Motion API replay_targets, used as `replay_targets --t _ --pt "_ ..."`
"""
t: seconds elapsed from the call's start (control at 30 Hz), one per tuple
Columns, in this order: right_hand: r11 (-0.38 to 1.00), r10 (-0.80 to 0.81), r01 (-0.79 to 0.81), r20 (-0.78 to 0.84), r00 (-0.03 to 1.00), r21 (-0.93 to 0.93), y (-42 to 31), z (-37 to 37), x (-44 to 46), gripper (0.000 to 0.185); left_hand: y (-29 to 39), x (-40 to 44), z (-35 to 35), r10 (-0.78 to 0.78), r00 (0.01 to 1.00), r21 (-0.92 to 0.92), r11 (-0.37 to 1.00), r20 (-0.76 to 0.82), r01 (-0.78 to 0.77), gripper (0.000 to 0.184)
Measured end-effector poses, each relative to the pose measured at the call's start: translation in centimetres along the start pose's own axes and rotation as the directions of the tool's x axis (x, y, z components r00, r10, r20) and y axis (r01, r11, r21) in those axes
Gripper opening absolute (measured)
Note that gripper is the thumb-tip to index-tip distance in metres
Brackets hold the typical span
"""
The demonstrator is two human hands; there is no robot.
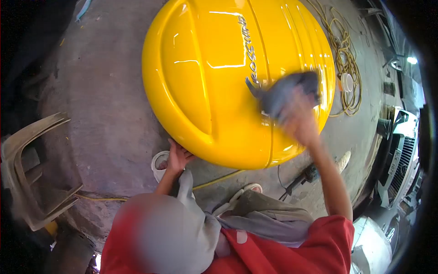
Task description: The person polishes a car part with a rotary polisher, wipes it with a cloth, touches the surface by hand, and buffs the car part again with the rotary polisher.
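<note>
A glossy yellow spare-wheel cover (232, 109) with raised silver lettering that appears to read "CROSSWIND" takes up the middle of the head view. My right hand (301, 121), smeared by motion, is closed on a dark grey cloth (289, 93) pressed against the cover's right side, just below the lettering. At the cover's lower left rim is my left hand (179, 157), palm up with its fingers spread, touching the edge; some fingertips are hidden beneath it. Beside that hand stands a small white tub (159, 163).
A coiled yellow hose (349, 59) and a white container (346, 82) lie on the floor to the right. Nearer is a corded power tool (308, 176). A bumper-like part (20, 155) lies left; a car grille (399, 162) is at the far right.
</note>
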State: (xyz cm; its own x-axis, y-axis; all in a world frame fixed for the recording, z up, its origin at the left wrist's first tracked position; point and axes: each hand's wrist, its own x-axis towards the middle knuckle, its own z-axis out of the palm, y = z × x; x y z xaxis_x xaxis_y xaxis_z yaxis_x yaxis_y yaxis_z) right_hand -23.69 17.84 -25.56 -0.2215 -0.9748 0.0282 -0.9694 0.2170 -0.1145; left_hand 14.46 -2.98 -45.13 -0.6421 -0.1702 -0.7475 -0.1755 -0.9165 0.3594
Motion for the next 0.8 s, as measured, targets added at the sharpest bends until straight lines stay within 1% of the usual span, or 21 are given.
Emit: replay_targets --t 0.03,0.07,0.1,0.13,0.2,0.23,0.27,0.3,0.33,0.37,0.43,0.47,0.5,0.53,0.57,0.6,0.63,0.67,0.7,0.73,0.8 --pt "0.956 0.289 -0.293 -0.073 0.954 -0.037 5.3 1.1 -0.9 0.053 -0.1 0.1 -0.1 -0.001 1.0 -0.02 1.0 -0.007 0.001 0.097" --pt "0.846 0.533 -0.532 -0.081 0.842 0.036 8.5 0.9 0.0 0.051 -0.2 0.2 0.1 -0.001 1.0 -0.04 0.999 -0.017 0.0 0.096" --pt "0.795 0.606 -0.602 -0.117 0.787 0.07 9.9 0.7 0.9 0.047 -0.1 0.0 0.5 -0.007 1.0 -0.041 0.999 -0.017 0.006 0.096" --pt "0.792 0.61 -0.606 -0.112 0.784 0.072 9.2 1.0 1.1 0.047 0.4 -0.5 1.1 0.007 1.0 -0.008 1.0 -0.025 -0.007 0.096" --pt "0.809 0.573 -0.587 -0.184 0.799 -0.027 5.9 2.2 2.7 0.044 0.8 -0.7 1.2 0.017 0.999 0.032 0.999 -0.036 -0.016 0.096" --pt "0.876 0.482 -0.48 -0.051 0.875 0.046 2.1 1.4 3.0 0.043 0.8 -0.6 1.1 0.018 1.0 0.035 0.999 -0.025 -0.018 0.096" --pt "0.96 0.268 -0.266 -0.011 0.963 0.082 -2.3 0.8 2.5 0.041 0.7 -0.6 1.2 0.022 1.0 0.036 0.999 -0.014 -0.021 0.096" --pt "0.988 0.025 -0.03 0.032 0.999 0.15 -6.6 0.1 2.0 0.04 0.8 -0.5 1.5 0.021 1.0 0.037 0.999 -0.02 -0.02 0.096" --pt "0.954 -0.205 0.183 0.071 0.976 0.236 -10.9 -0.6 1.6 0.039 1.0 -0.5 1.8 0.057 0.998 0.043 0.997 -0.008 -0.057 0.096" --pt "0.847 -0.484 0.432 0.113 0.868 0.312 -12.2 -0.9 -0.1 0.032 1.2 -0.6 2.2 0.095 0.995 0.051 0.994 0.005 -0.096 0.097" --pt "0.744 -0.621 0.426 0.297 0.725 0.515 -14.9 -1.7 -3.5 0.024 1.5 -0.9 2.6 0.058 0.998 0.073 0.996 -0.033 -0.055 0.096" --pt "0.755 -0.543 0.217 0.403 0.737 0.619 -15.4 -2.4 -4.8 0.02 1.5 -1.1 2.5 0.013 0.997 0.086 0.996 -0.071 -0.007 0.096" --pt "0.731 -0.472 -0.01 0.516 0.715 0.683 -15.6 -3.3 -5.9 0.016 1.4 -0.8 2.2 0.03 0.998 0.093 0.995 -0.046 -0.026 0.095" --pt "0.723 -0.475 -0.013 0.511 0.716 0.691 -15.4 -4.1 -6.8 0.016 1.2 -0.7 1.9 0.026 0.998 0.099 0.995 -0.055 -0.021 0.095" --pt "0.675 -0.304 -0.262 0.584 0.753 0.69 -15.0 -4.9 -7.6 0.016 1.1 -0.6 1.6 0.022 0.999 0.13 0.991 -0.044 -0.016 0.095" --pt "0.568 -0.134 -0.49 0.662 0.738 0.661 -14.7 -5.3 -8.3 0.017 1.0 -0.5 1.5 0.019 0.999 0.161 0.987 -0.033 -0.014 0.095" --pt "0.563 -0.138 -0.49 0.66 0.738 0.665 -14.5 -5.3 -9.0 0.017 1.1 -0.2 0.9 0.012 1.0 0.219 0.976 -0.002 -0.011 0.096" --pt "0.491 -0.069 -0.554 0.664 0.745 0.673 -14.1 -5.3 -9.5 0.017 1.3 0.0 0.6 0.012 1.0 0.222 0.975 -0.003 -0.011 0.096" --pt "0.414 0.001 -0.609 0.668 0.744 0.677 -13.9 -5.3 -9.8 0.018 1.5 0.2 0.3 -0.039 0.998 0.259 0.965 -0.05 0.05 0.096" --pt "0.415 0.002 -0.607 0.666 0.746 0.678 -14.2 -5.3 -9.9 0.018 1.5 0.4 0.2 -0.061 0.996 0.277 0.958 -0.073 0.079 0.096" --pt "0.48 -0.011 -0.404 0.466 0.885 0.779 -15.1 -5.4 -9.8 0.021 2.6 -0.1 1.1 -0.094 0.99 0.288 0.95 -0.109 0.122 0.096"
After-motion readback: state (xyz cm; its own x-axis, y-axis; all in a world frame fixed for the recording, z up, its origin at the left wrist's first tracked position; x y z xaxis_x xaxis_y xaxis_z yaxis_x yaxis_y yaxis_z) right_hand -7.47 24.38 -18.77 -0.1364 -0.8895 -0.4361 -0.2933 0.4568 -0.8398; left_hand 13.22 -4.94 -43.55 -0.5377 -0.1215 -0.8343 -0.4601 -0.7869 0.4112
